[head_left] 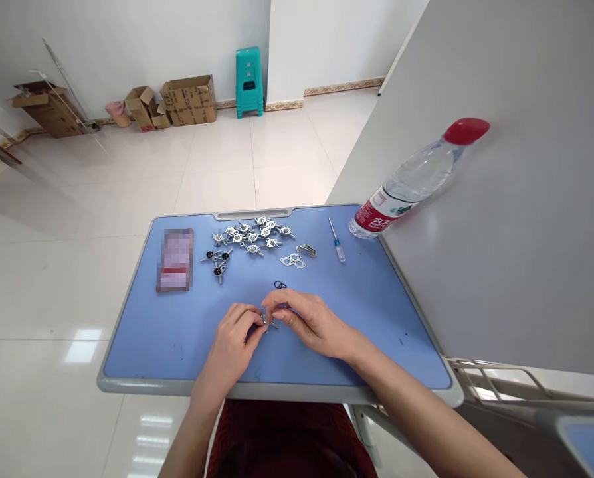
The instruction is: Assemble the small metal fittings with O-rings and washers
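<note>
The left hand (pixel 232 342) and the right hand (pixel 309 323) are both closed, pinching one small metal fitting (pixel 266 320) at the fingertips, above the near part of the blue tabletop (pixel 142 332). Just farther lie small black rings (pixel 280 285), then more metal fittings (pixel 250 236).
</note>
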Available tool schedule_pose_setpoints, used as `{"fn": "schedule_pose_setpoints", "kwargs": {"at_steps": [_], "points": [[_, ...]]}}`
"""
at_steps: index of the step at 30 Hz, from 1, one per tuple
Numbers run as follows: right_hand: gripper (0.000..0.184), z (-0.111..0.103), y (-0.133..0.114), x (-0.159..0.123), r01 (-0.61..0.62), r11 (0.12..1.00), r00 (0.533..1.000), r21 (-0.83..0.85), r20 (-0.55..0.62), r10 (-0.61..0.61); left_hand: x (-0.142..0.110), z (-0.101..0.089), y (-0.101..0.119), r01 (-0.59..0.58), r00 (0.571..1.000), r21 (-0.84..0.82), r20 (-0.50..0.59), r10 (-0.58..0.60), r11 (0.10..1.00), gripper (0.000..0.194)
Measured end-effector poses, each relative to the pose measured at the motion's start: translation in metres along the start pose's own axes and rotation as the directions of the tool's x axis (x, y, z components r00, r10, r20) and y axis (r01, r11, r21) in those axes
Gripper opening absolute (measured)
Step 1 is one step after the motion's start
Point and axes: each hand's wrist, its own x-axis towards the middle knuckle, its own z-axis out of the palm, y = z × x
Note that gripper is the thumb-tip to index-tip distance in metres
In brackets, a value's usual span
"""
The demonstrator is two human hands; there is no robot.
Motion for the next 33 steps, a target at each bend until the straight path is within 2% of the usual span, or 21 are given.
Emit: {"fn": "schedule_pose_setpoints", "kwargs": {"at_steps": [3, 9, 17, 22, 27, 29, 33], "points": [[0.028, 0.001, 0.003, 0.000, 0.070, 0.997, 0.998, -0.038, 0.000, -0.070, 0.000, 0.000, 0.000, 0.006, 1.000, 0.003, -0.002, -0.006, 1.000, 0.009], [0.031, 0.008, 0.007, 0.001, 0.069, 0.993, 0.996, -0.095, -0.049, -0.074, 0.000, 0.001, -0.002, -0.019, 1.000, 0.008, -0.018, 0.019, 1.000, 0.008], [0.034, -0.005, -0.002, -0.002, -0.038, 0.995, 0.999, -0.090, 0.018, 0.039, 0.000, 0.001, -0.002, -0.016, 1.000, -0.005, -0.004, 0.016, 1.000, 0.011], [0.028, -0.001, 0.002, -0.003, 0.036, 0.996, 0.997, -0.079, -0.063, -0.041, 0.000, 0.001, -0.002, -0.012, 1.000, -0.004, -0.007, 0.012, 1.000, 0.010], [0.017, 0.006, 0.007, -0.003, 0.028, 0.973, 0.989, -0.228, -0.137, -0.061, -0.001, 0.001, -0.002, -0.013, 1.000, -0.005, -0.001, 0.013, 1.000, 0.009], [0.018, 0.006, 0.007, -0.002, 0.043, 0.965, 0.987, -0.259, -0.141, -0.082, 0.000, 0.001, -0.001, -0.012, 1.000, -0.002, -0.002, 0.012, 1.000, 0.010], [0.027, 0.003, 0.004, -0.002, 0.067, 0.976, 0.989, -0.205, -0.112, -0.091, 0.000, 0.001, -0.002, -0.011, 1.000, 0.002, 0.001, 0.011, 1.000, 0.010]]}}
